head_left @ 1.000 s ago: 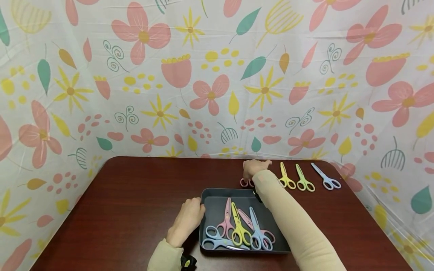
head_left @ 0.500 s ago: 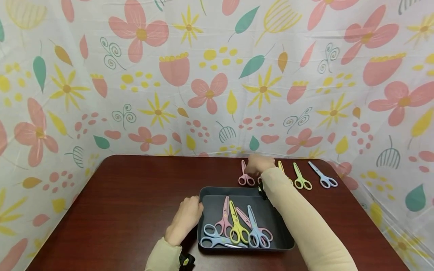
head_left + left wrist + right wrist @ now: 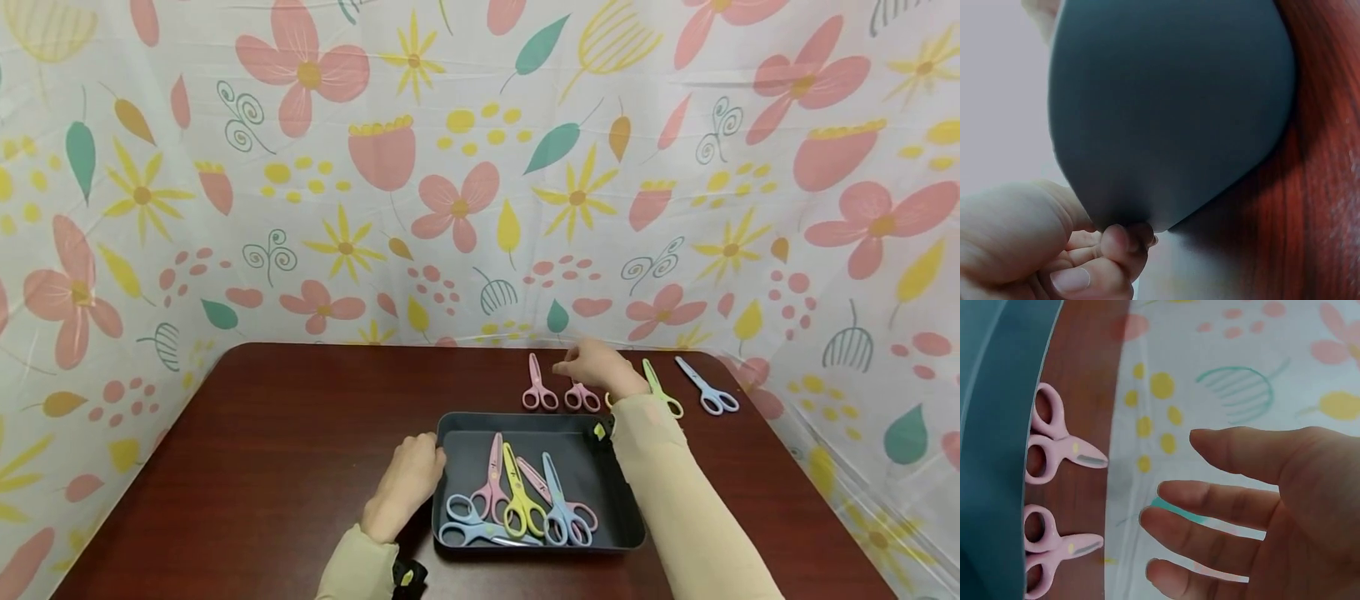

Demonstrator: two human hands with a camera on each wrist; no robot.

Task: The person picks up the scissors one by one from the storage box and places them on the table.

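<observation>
My left hand grips the left wall of the dark grey tray; in the left wrist view its fingers curl at the tray's edge. Inside the tray lie several pairs of scissors: pink, yellow, another pink partly covered, and blue. My right hand, spread and holding nothing in the right wrist view, hovers near the table's back edge. Close to it are two pink scissors, side by side. Yellow scissors are mostly hidden behind the right wrist.
Right of that wrist lie green scissors and, farther right, blue scissors. The brown wooden table ends against a flower-patterned cloth behind it.
My right hand has moved rightward off the pink scissors, and both pink pairs now show beside each other. The yellow scissors have become mostly covered. My left hand stays at the tray.
</observation>
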